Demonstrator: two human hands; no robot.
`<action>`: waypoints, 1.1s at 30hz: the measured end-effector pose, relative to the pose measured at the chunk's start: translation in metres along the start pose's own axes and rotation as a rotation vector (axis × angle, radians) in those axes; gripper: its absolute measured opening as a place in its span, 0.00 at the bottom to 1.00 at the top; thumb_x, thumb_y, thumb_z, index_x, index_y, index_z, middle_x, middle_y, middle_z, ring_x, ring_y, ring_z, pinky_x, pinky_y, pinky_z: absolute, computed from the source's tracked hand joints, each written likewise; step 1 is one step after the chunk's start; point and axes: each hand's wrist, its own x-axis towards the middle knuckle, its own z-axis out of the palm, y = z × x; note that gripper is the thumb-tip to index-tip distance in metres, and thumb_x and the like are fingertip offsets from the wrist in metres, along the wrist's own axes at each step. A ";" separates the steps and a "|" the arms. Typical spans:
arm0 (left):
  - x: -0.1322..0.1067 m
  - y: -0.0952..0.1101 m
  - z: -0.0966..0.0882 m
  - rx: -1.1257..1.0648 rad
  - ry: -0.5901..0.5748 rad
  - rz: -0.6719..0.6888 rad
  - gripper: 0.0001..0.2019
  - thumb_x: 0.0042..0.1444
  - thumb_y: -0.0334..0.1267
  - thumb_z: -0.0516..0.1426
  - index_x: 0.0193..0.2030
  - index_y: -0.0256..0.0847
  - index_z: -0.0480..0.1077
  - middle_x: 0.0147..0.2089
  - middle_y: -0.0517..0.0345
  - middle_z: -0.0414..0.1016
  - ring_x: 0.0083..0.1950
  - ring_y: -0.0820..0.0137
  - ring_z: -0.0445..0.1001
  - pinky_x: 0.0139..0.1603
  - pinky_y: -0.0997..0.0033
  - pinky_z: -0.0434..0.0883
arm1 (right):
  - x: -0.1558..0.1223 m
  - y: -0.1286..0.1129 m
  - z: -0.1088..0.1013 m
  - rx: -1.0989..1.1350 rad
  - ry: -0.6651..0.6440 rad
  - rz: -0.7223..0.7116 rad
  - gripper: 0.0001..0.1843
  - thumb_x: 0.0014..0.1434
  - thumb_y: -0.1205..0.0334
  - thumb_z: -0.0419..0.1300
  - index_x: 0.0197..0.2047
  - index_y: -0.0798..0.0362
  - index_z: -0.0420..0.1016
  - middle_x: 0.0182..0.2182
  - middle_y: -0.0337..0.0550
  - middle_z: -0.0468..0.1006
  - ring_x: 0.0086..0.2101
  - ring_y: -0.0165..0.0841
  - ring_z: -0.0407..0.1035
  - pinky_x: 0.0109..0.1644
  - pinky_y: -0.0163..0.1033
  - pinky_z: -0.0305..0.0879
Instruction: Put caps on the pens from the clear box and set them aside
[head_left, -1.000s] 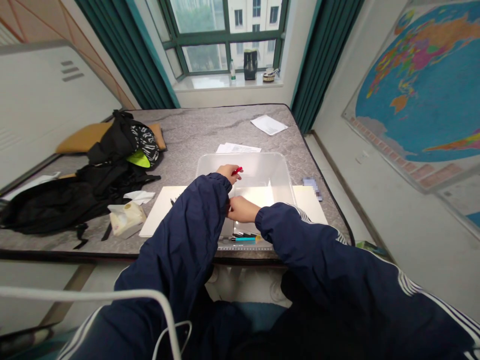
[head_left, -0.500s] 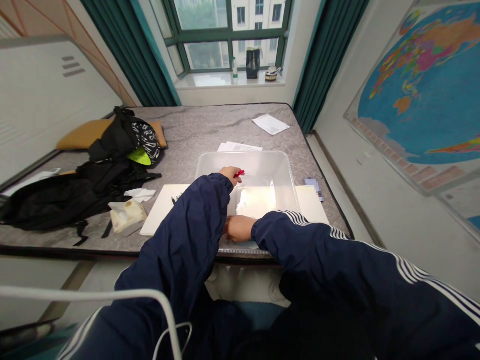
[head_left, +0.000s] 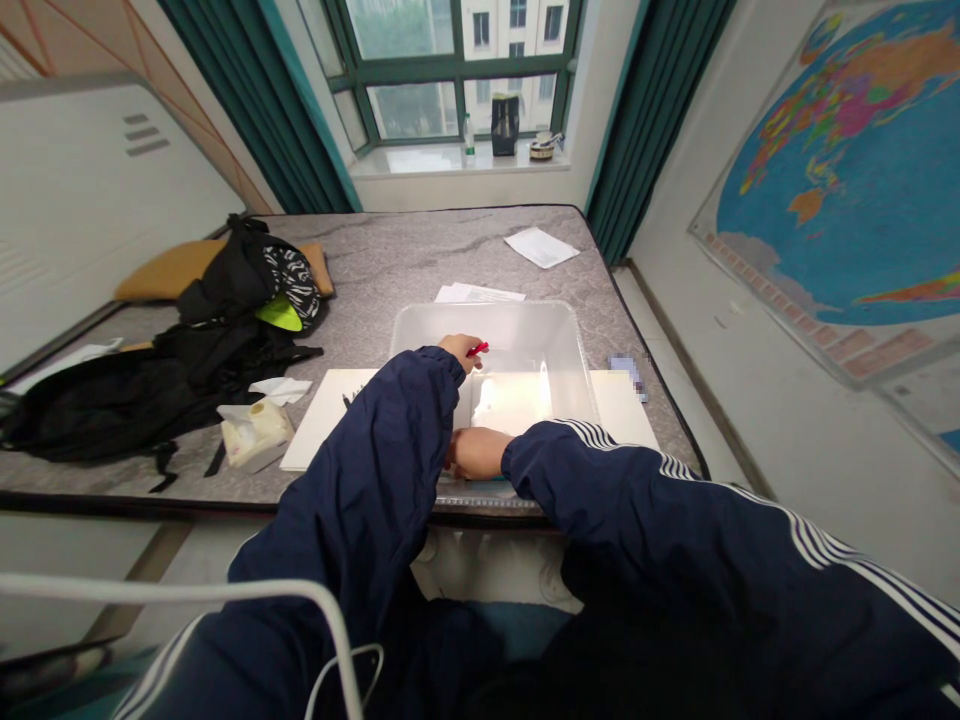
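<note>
My left hand [head_left: 459, 350] is over the left side of a clear plastic bin [head_left: 517, 318], its fingers closed on a small red stick-like object [head_left: 478, 349]. The kind of object is too small to make out. Lower down, at the near side of the bin, is my right hand [head_left: 480, 455]. Its fingers disappear behind my left sleeve, so what they hold, if anything, is hidden. A bright patch [head_left: 517, 398] shows on the bin's floor. White boards or sheets [head_left: 319, 415] stick out on both sides of the bin.
Left of the bin stand a tissue pack [head_left: 257, 432], a black backpack [head_left: 210, 375] and a patterned cap [head_left: 294, 285]. Papers [head_left: 541, 247] lie on the grey mattress [head_left: 420, 250] behind. A white cable-like bar [head_left: 225, 590] crosses the lower left foreground.
My right hand has shifted very slightly at the near side of the bin. My left hand and the red object stay in nearly the same place.
</note>
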 end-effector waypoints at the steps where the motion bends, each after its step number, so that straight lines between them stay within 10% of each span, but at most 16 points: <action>1: 0.000 0.000 0.000 0.002 -0.003 -0.001 0.19 0.52 0.27 0.55 0.51 0.39 0.74 0.37 0.55 0.81 0.32 0.71 0.79 0.42 0.74 0.72 | -0.001 -0.001 -0.001 -0.002 0.000 0.005 0.13 0.53 0.66 0.60 0.43 0.52 0.79 0.46 0.48 0.77 0.43 0.37 0.72 0.41 0.36 0.64; 12: 0.008 -0.005 0.000 -0.018 -0.002 0.010 0.18 0.49 0.27 0.58 0.49 0.40 0.74 0.34 0.58 0.81 0.30 0.72 0.77 0.41 0.75 0.72 | -0.001 0.002 -0.021 -0.022 0.067 0.141 0.09 0.56 0.62 0.59 0.36 0.56 0.79 0.36 0.52 0.80 0.37 0.38 0.73 0.38 0.36 0.63; 23: 0.024 -0.020 0.003 -0.083 0.132 -0.027 0.15 0.60 0.45 0.52 0.45 0.40 0.74 0.31 0.55 0.80 0.27 0.71 0.76 0.35 0.74 0.70 | -0.018 0.054 -0.070 0.257 0.811 0.638 0.11 0.57 0.67 0.54 0.39 0.54 0.78 0.33 0.44 0.80 0.35 0.33 0.74 0.49 0.39 0.66; 33: 0.025 -0.014 -0.001 -0.138 0.121 -0.022 0.24 0.58 0.56 0.50 0.45 0.40 0.77 0.34 0.54 0.80 0.29 0.72 0.73 0.32 0.75 0.67 | -0.019 0.074 -0.082 1.088 1.240 0.704 0.10 0.59 0.64 0.53 0.43 0.56 0.71 0.40 0.47 0.79 0.27 0.26 0.71 0.29 0.32 0.71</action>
